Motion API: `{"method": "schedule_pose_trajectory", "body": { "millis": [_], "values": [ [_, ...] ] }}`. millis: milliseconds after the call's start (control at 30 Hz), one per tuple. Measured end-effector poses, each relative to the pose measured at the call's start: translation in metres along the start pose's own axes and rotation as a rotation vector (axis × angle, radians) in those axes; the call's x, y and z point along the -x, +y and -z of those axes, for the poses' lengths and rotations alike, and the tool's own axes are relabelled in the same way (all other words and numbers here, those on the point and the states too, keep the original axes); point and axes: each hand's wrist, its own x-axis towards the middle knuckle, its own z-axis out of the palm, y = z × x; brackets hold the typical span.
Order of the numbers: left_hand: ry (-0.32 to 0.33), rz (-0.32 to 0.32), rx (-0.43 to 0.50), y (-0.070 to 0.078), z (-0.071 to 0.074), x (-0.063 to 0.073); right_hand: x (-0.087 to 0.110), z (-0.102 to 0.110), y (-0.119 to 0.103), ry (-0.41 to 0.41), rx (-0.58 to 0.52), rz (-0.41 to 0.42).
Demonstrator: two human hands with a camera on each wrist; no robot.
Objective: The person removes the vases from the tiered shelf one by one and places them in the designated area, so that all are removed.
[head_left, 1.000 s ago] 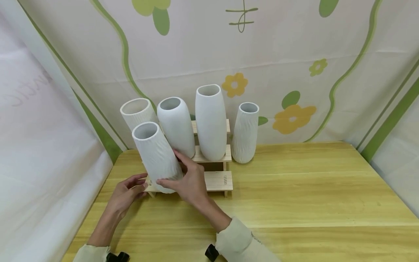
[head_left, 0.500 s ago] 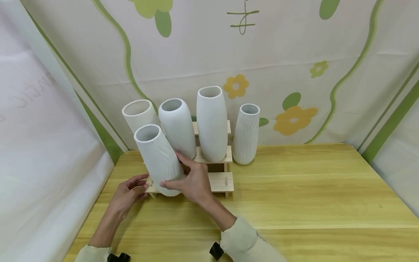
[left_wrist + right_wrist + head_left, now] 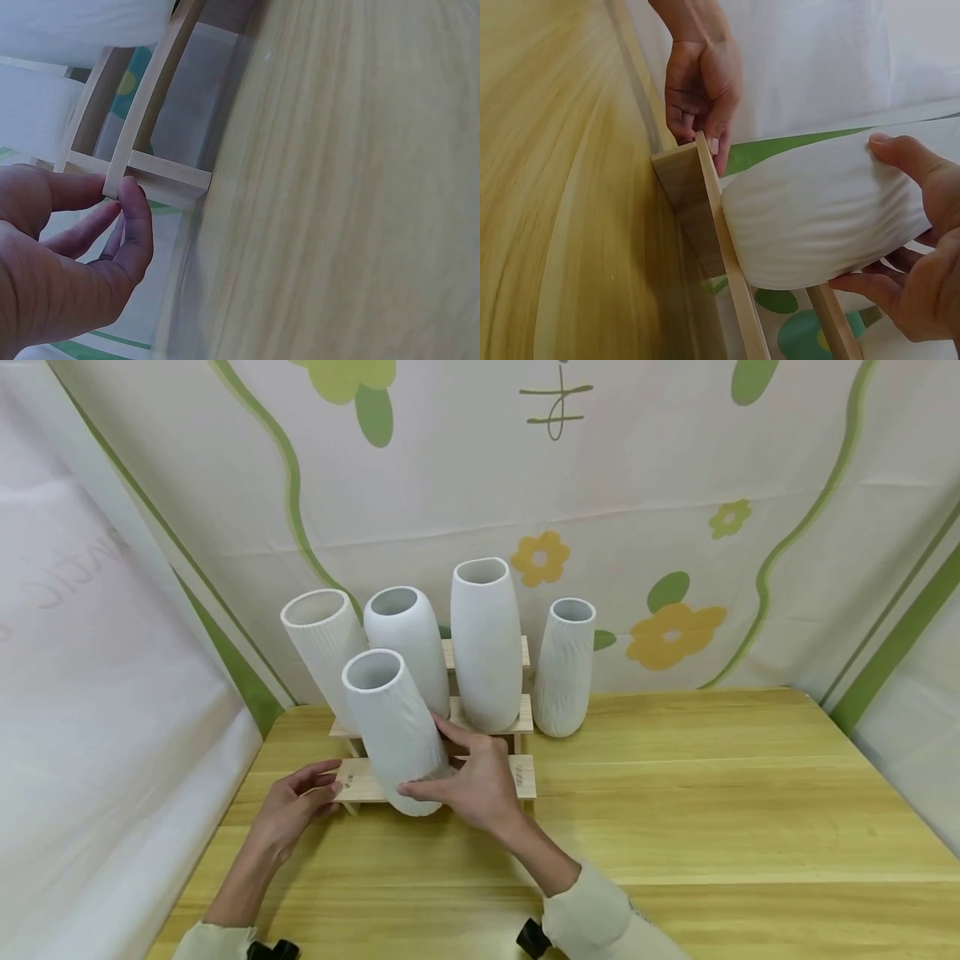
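My right hand point(image 3: 480, 785) grips the lower part of a white vase point(image 3: 392, 722) with a rippled surface. Its base is at the lowest board of a stepped wooden rack point(image 3: 358, 782); in the right wrist view the base lies against that board. Thumb and fingers are on either side of the vase. At the board's left end, my left hand point(image 3: 288, 810) pinches the edge, which the left wrist view shows between thumb point(image 3: 135, 225) and forefinger. Behind, on the middle step, stand a ribbed vase point(image 3: 321, 643), a smooth rounded vase point(image 3: 405, 635) and a tall smooth vase point(image 3: 486, 643).
Another white textured vase point(image 3: 564, 672) stands on the wooden table point(image 3: 712, 793), right of the rack. A printed fabric backdrop point(image 3: 420, 485) rises behind the table, and a white fabric wall point(image 3: 97, 710) runs along the left.
My right hand has moved to the right with the rippled vase, uncovering more of the board's left end and the ribbed vase. The left hand stays at the board's end.
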Motion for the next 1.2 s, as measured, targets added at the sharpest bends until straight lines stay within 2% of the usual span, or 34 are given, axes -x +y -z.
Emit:
{"method": "schedule_pose_trajectory", "body": {
  "millis": [333, 833, 1200],
  "values": [
    [-0.002, 0.003, 0.004, -0.001, 0.0, -0.001, 0.005, 0.02, -0.001, -0.029, -0.04, -0.04],
    [-0.01, -0.006, 0.004, 0.0, 0.0, 0.0, 0.013, 0.051, 0.002, 0.013, 0.022, -0.051],
    [-0.01, -0.003, -0.003, 0.001, -0.001, 0.001, 0.025, 0.08, 0.004, 0.057, 0.032, 0.002]
  ]
}}
